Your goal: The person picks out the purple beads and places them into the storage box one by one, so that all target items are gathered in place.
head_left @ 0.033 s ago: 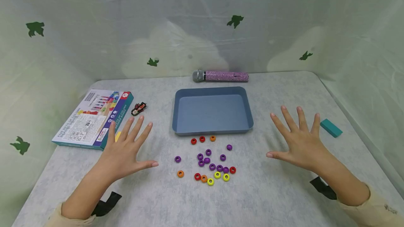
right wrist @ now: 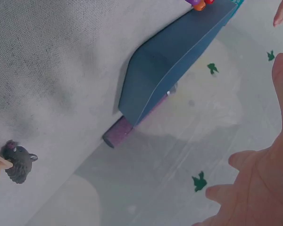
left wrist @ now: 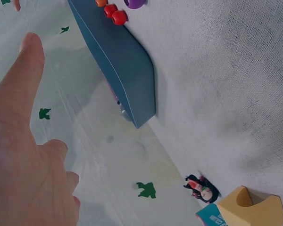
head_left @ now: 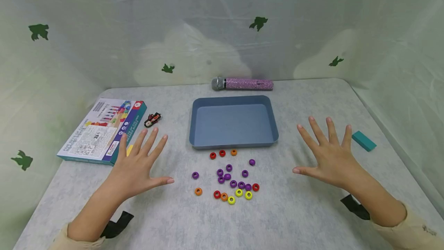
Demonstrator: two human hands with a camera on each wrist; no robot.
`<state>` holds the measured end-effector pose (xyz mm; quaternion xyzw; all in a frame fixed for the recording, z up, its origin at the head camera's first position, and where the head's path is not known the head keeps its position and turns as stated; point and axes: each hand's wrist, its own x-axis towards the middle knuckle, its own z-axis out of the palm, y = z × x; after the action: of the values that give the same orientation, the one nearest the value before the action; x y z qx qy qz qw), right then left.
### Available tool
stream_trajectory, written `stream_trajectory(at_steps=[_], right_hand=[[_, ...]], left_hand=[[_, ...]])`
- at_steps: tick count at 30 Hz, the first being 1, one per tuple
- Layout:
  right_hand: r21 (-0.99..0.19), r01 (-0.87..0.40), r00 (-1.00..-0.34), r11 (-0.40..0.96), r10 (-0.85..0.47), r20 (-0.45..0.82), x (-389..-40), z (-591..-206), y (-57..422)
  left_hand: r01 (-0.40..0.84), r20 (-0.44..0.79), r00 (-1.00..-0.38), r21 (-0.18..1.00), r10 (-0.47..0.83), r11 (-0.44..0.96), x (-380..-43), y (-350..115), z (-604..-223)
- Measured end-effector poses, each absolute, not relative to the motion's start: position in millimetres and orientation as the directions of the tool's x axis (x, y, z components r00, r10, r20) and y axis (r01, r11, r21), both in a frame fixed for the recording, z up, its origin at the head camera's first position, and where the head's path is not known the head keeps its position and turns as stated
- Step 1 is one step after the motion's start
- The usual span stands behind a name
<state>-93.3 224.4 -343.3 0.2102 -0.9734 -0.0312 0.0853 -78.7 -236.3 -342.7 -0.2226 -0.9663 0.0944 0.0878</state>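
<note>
My left hand [head_left: 133, 169] hovers over the left side of the table with its fingers spread, holding nothing. Behind its fingers a yellow arch-shaped block [left wrist: 252, 207] is mostly hidden in the head view. My right hand [head_left: 331, 161] is likewise spread and bare on the other side, near a teal block [head_left: 364, 141]. Between the hands lie several loose beads: purple ones [head_left: 233, 184], yellow ones [head_left: 239, 192], red ones [head_left: 255, 187] and orange ones [head_left: 198, 191]. A shallow blue-grey tray [head_left: 234, 145] stands just beyond them.
A glittery pink microphone [head_left: 248, 84] lies behind the tray. At left are a flat printed box [head_left: 100, 130] and a small dark figurine [head_left: 152, 119]. The right wrist view shows a dark grey figurine [right wrist: 19, 162] beside something yellow. Pale curtains [head_left: 222, 22] enclose the table.
</note>
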Motion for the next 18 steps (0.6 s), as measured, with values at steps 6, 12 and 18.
stream_trajectory(at_steps=[6, 12, 18], right_hand=[[0.101, -0.404, -0.896, 0.909, -0.416, 0.155, -94.5, -342.8, 225.0], [0.105, -0.408, -0.895, 0.907, -0.42, 0.15, -94.6, -341.2, 224.1], [0.102, -0.418, -0.889, 0.903, -0.429, 0.161, -95.2, -337.8, 223.9]], left_hand=[[0.417, 0.13, -0.883, -0.223, 0.451, 0.881, -79.2, -236.4, -342.3], [0.425, 0.138, -0.877, -0.222, 0.459, 0.878, -79.9, -237.2, -340.9], [0.427, 0.138, -0.878, -0.211, 0.459, 0.879, -80.5, -238.7, -339.3]])
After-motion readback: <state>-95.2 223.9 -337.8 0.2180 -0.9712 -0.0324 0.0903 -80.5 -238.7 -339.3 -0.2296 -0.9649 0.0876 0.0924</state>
